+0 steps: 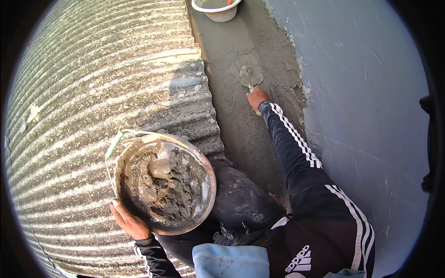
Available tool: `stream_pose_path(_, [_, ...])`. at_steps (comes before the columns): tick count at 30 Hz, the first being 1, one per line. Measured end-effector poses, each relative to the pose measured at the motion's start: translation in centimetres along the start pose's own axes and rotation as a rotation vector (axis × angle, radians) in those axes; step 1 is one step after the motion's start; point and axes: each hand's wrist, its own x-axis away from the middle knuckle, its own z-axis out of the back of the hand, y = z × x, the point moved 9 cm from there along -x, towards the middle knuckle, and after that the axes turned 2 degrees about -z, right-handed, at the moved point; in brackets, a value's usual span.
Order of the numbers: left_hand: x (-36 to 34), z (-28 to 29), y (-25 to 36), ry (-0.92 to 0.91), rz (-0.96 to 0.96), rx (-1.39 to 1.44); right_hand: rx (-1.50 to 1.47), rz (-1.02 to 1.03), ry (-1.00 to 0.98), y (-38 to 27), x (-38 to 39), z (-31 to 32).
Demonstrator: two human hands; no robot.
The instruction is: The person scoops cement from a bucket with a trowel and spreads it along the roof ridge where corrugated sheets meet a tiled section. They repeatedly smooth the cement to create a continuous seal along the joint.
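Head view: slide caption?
Left hand on a mortar bucket, right hand holding a trowel on grey mortar beside corrugated roofing.

From my end, the right hand [257, 98] hides most of the trowel [251, 79] handle; the upper edge crops the basin [221, 17], and I can't identify its orange item [229, 2].

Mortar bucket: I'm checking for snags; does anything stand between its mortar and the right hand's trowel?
Only the bucket's rim and, past it, the edge of the corrugated sheet lie between the mortar and the trowel in the right hand; nothing visible blocks the way above them.
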Motion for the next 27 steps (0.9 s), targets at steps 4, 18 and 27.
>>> stream_pose_path(4, [0.0,-0.3,0.7,-0.004,-0.028,-0.021,0.167,0.105,-0.123,-2.2,1.0,-4.6])
stream_pose_path(18, [0.4,-1.6,2.4,-0.052,-0.092,0.079,0.132,-0.244,0.022,6.2,8.6,-3.8])
stream_pose_path(27, [0.1,-1.2,2.2,-0.029,-0.101,0.017,-0.033,-0.059,0.102,3.9,1.9,-1.8])
